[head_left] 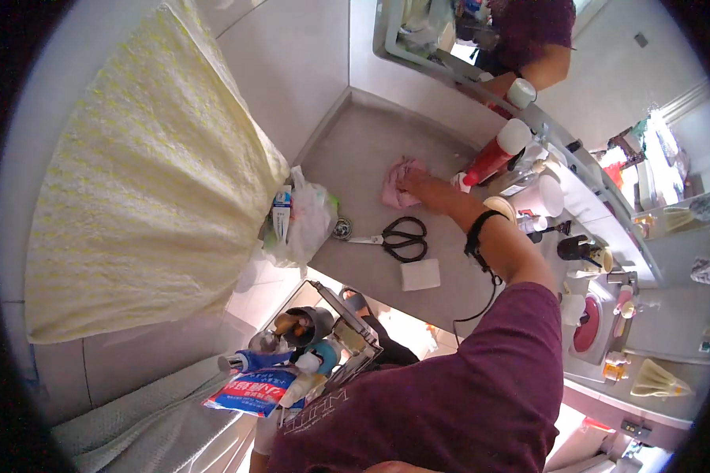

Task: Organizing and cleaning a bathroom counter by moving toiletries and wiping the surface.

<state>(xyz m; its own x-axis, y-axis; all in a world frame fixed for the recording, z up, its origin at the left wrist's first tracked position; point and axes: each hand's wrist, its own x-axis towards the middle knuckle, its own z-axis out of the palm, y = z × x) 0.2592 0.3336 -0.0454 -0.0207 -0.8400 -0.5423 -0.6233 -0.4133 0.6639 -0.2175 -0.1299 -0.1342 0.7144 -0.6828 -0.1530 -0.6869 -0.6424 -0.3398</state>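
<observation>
My right hand (409,182) is on a crumpled pink cloth (394,191) on the grey countertop (347,146); its fingers look bunched into the cloth. Toward me from the cloth lie black-handled scissors (405,239), with a small round metal item (341,229) by the blade tips. A white square pad or folded tissue (421,274) sits beside the handles. Against my body is a frame-edged container (353,325) filled with mixed items, including a blue and red packet (252,390). A bit of my left forearm shows below the packet; the left hand itself is hidden.
Along the right wall stand a red bottle with a white cap (497,150), a pink cup (541,195) and several toiletries below a mirror (647,158). A white plastic bag (306,221) is at the counter's left edge, beside a hanging yellowish towel (158,181). A black cord (485,307) trails over the counter.
</observation>
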